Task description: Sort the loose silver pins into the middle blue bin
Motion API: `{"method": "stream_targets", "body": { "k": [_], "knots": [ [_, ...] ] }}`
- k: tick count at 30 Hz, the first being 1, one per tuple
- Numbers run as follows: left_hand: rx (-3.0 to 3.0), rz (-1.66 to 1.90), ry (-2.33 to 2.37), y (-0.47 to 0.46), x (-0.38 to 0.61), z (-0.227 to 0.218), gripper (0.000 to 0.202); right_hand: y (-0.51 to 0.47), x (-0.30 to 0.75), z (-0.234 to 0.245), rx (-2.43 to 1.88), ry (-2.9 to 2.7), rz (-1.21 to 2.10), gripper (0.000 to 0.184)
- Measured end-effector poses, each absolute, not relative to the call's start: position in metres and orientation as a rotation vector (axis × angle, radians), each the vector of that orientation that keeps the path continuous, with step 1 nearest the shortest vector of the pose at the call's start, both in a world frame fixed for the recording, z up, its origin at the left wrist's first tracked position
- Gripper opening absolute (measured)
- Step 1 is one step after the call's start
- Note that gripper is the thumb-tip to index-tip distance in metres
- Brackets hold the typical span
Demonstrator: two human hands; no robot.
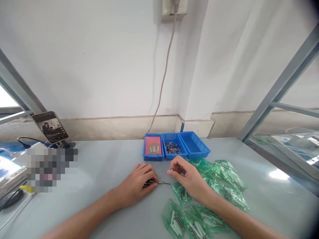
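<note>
My left hand [138, 182] rests on the table, its fingers curled around a bunch of small dark metal pins [149, 182]. A thin metal rod [164, 183] pokes out past its fingertips toward the right. My right hand [188, 174] is raised just to the right, thumb and forefinger pinched. A tiny shiny bit shows at those fingertips, too small to name. Under and beside my right hand lie several green plastic bags [183, 194] with metal pins and white strips inside. Beyond the hands, a blue bin [184, 156] holds many loose metal pins.
Left of the pin bin, another blue bin [145, 158] contains a pink piece and a small clear packet. A third blue bin [199, 155] stands on the right. A phone [51, 127] on a stand, cables and a power strip occupy the left side. A wall rises behind.
</note>
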State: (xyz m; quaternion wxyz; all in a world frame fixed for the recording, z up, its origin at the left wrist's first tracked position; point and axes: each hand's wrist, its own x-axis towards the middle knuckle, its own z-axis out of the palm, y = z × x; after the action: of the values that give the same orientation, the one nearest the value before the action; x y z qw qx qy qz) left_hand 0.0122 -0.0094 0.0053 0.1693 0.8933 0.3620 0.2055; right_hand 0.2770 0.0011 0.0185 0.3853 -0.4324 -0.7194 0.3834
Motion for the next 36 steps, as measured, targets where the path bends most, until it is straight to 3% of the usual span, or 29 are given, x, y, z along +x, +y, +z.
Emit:
{"method": "stream_targets", "body": {
  "k": [14,27,36],
  "knots": [
    [2.537,0.595,1.019,-0.0081,0.0103,0.0032,0.005,0.0036,0.2764,0.0181,-1.090,-1.612,1.193,0.023],
    [2.519,0.598,1.016,-0.0079,0.0095,0.0010,0.011,0.0047,0.2753,0.0154,-1.124,-1.562,1.349,0.054],
    [2.503,0.580,1.020,-0.0084,0.0091,0.0034,0.007,0.0068,0.2747,0.0165,-1.015,-1.452,1.284,0.044]
  ]
}}
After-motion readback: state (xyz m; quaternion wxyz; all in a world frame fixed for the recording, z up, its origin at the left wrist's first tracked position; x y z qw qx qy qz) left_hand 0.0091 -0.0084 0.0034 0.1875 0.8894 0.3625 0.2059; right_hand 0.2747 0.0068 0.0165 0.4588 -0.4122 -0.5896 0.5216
